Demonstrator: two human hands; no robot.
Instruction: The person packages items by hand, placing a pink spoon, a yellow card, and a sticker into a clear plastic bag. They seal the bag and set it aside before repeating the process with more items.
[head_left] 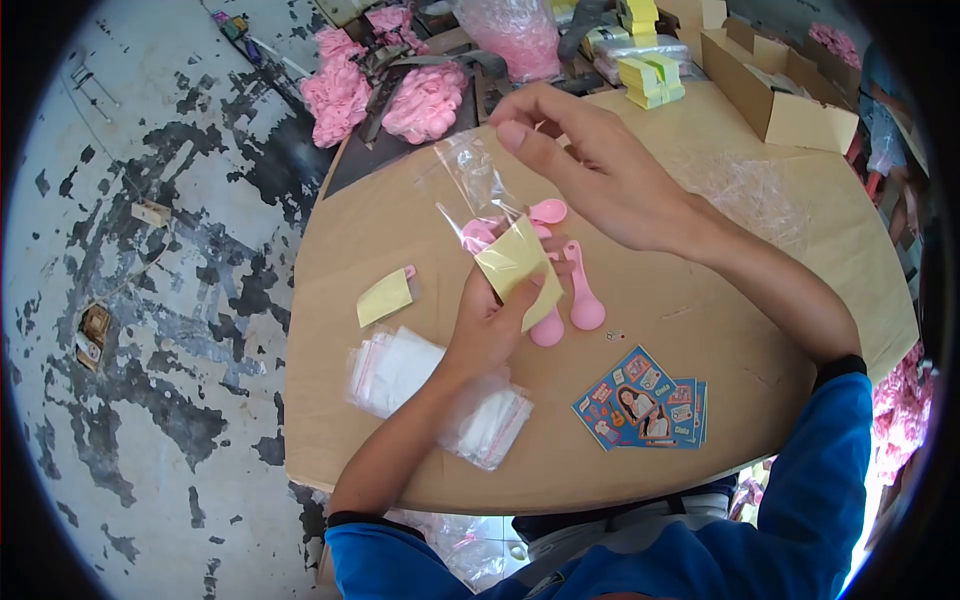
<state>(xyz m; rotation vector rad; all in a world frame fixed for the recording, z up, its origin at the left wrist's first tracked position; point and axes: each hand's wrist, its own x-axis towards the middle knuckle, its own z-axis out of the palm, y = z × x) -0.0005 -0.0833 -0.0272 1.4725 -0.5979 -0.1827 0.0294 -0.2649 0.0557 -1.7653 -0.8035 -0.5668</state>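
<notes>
From where I stood, the left hand (pixel 487 330) had a firm grip on a yellow card (pixel 518 262), its thumb laid across the front. A clear plastic bag (pixel 470 172) reached up from the card, away from the wearer's body. The right hand (pixel 590 165) was raised just beside the top of that bag, fingers bent and thumb near the forefinger; whether it pinched the film I could not tell.

Pink spoons showed around the left hand: one (pixel 586 312) lay on the worktop (pixel 720 330) just to its right, bowl toward the wearer, while another bowl (pixel 548 211) peeped out beyond the card. Off to the left sat a smaller-looking yellow piece (pixel 384 297) with a bit of pink at its corner.

Nearer the wearer, flat clear bags (pixel 398 370) were spread partly beneath the left forearm. To the right of them, blue printed cards (pixel 625 400) overlapped in a fan. At the far side stood stacks of yellow card (pixel 650 80), beside an open cardboard box (pixel 780 120).
</notes>
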